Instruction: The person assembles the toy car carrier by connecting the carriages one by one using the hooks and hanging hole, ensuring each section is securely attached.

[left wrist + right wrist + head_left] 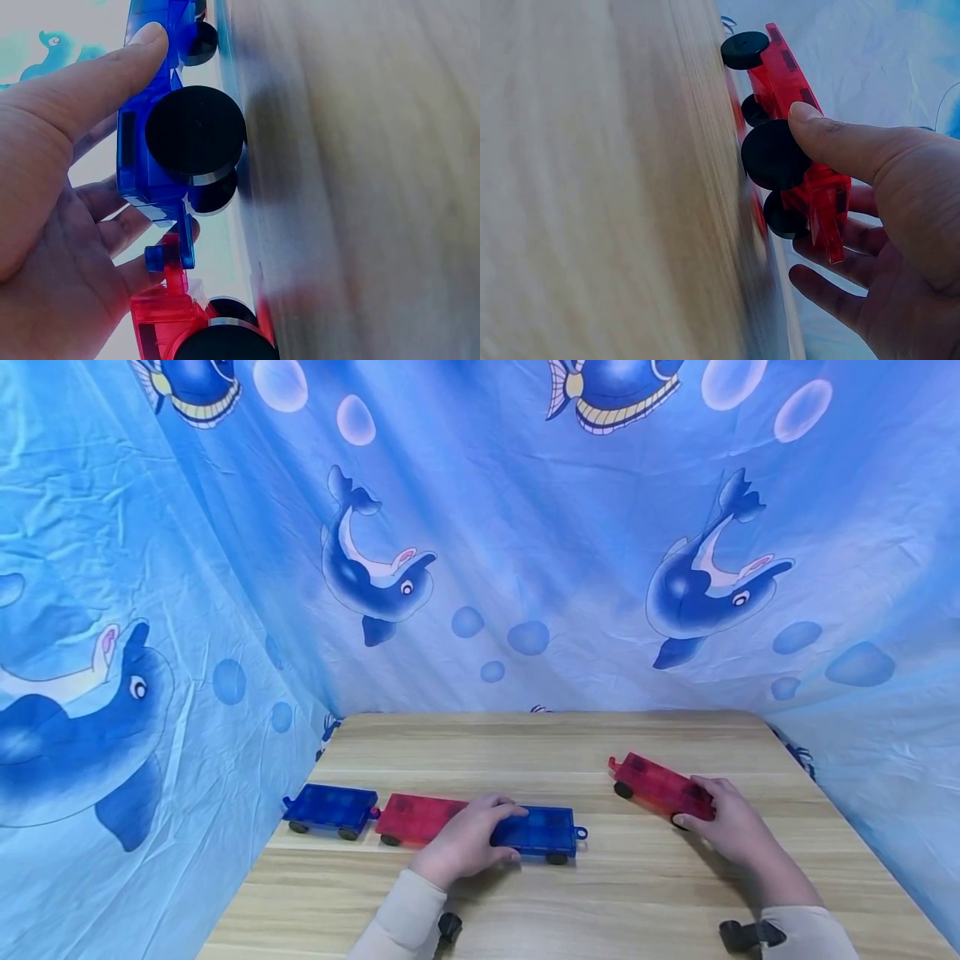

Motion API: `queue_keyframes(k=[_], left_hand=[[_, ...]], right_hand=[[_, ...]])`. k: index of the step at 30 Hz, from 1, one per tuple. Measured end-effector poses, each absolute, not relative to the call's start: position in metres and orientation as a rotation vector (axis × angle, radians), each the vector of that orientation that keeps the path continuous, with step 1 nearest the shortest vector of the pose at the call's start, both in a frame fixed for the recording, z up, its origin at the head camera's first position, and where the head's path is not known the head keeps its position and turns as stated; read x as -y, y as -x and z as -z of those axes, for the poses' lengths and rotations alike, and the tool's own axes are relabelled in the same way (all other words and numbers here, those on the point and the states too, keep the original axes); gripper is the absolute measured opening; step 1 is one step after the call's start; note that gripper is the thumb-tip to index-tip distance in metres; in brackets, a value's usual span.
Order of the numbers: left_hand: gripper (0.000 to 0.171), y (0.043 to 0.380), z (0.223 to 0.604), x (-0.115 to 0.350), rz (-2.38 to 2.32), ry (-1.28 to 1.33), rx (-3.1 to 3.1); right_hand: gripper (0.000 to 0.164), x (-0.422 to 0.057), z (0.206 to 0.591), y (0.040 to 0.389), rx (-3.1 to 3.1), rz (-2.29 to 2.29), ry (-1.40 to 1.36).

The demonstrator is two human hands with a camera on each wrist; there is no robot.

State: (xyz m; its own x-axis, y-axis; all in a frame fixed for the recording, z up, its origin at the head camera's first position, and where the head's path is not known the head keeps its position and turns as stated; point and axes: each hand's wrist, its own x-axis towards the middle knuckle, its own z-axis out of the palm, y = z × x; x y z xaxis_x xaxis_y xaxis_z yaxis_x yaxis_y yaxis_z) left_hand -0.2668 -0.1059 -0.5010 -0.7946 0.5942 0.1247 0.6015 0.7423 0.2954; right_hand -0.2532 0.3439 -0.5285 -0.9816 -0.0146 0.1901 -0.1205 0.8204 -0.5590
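Observation:
Three toy train cars stand in a row on the table: a blue car [332, 805] at the left, a red car [417, 817] in the middle and a second blue car [542, 829] at the right. My left hand [470, 838] grips this second blue car, thumb on its near side; in the left wrist view its end is linked to the red car by a hook and loop. A ring [581, 833] sticks out from its right end. Farther right, my right hand [731, 824] holds another red car [787, 82] by its rear; its hook [612, 763] points left.
A wooden table [555, 910] carries all the cars, its back edge against a blue curtain [480, 510] printed with dolphins and bubbles. Another curtain panel hangs along the left. Black wrist straps [750, 935] show at both sleeves.

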Motion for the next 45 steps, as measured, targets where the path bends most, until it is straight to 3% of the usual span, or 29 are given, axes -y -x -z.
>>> queue_keyframes(k=[17,45], left_hand=[[0.062,0.266,0.499,0.106,0.549,1.006,2.912],[0.061,0.268,0.5,0.112,0.641,0.988,2.863]], right_hand=[[0.088,-0.345,0.529,0.252,2.846,-0.9,-0.115],[0.081,-0.331,0.523,0.249,2.836,-0.996,-0.357]])
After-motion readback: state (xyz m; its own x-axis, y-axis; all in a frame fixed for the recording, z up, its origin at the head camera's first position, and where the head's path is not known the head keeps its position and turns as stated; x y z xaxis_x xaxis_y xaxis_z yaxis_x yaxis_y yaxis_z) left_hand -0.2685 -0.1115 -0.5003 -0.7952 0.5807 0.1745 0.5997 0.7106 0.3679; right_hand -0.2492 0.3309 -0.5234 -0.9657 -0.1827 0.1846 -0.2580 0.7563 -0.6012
